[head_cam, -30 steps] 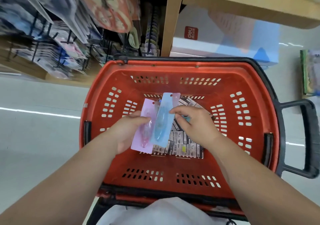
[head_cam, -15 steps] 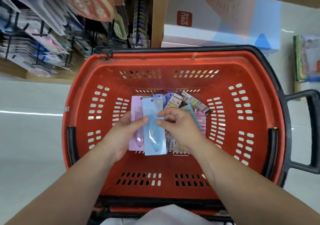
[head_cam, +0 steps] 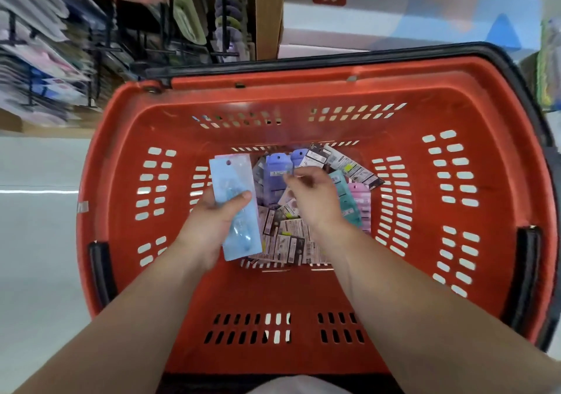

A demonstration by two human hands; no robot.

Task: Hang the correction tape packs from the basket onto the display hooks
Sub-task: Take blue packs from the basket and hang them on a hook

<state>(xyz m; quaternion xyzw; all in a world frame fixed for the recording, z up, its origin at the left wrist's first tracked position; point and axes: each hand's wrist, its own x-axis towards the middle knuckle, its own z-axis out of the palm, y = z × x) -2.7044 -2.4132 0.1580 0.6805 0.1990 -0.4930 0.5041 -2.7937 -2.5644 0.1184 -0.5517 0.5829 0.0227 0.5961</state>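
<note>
A red shopping basket [head_cam: 303, 93] fills the view below me. On its floor lies a pile of correction tape packs [head_cam: 291, 242], with purple packs [head_cam: 277, 172] at the far side and teal and pink ones [head_cam: 356, 202] to the right. My left hand [head_cam: 206, 223] grips a light blue pack [head_cam: 232, 185] by its lower half, thumb across the front, held above the basket's left part. My right hand [head_cam: 315, 202] hovers over the pile with fingers loosely curled near the purple packs; the fingertips are blurred and nothing plainly sits in them.
Display hooks [head_cam: 100, 47] with hanging stationery stand on the shelving at the upper left. A wooden upright [head_cam: 267, 14] and a white and blue box [head_cam: 394, 20] sit behind the basket. The basket's black handle [head_cam: 531, 105] curves round its right side. Pale floor [head_cam: 36, 242] lies to the left.
My right hand let go of the blue pack and moved right, over the pile. My left hand now holds the blue pack alone, covering the pink one. The view tilted down toward the basket.
</note>
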